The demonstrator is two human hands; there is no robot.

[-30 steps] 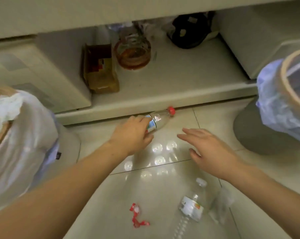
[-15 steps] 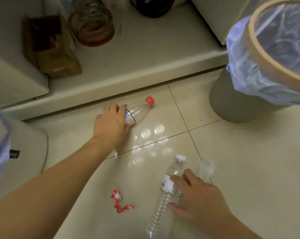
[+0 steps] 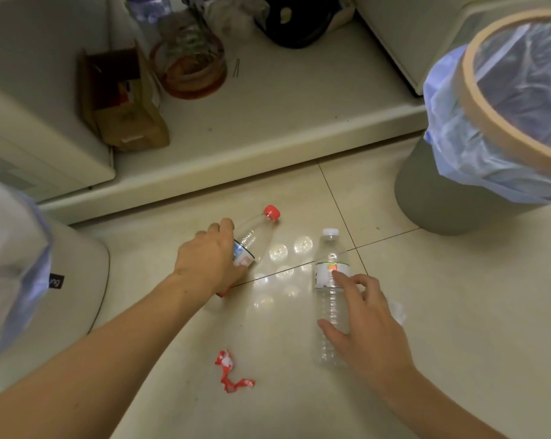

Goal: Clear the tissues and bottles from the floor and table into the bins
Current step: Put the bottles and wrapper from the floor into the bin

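Observation:
My left hand (image 3: 209, 261) grips a clear plastic bottle with a red cap (image 3: 255, 234), which points up and to the right just above the tiled floor. My right hand (image 3: 367, 324) curls round the lower body of a second clear bottle with a white cap (image 3: 329, 267), held nearly upright. A crumpled piece of clear plastic or tissue (image 3: 396, 312) shows just behind my right hand. A torn red and white label (image 3: 231, 372) lies on the floor between my arms.
A grey bin with a blue liner and tan rim (image 3: 451, 204) stands at the right. Another lined bin (image 3: 78, 280) is at the left edge. A raised ledge (image 3: 268, 122) behind holds a brown box (image 3: 122, 99), a glass jar (image 3: 190, 58) and a black object.
My right hand has closed round the white-capped bottle and raised it from lying flat to nearly upright. My left hand keeps its grip on the red-capped bottle. The camera has pulled back.

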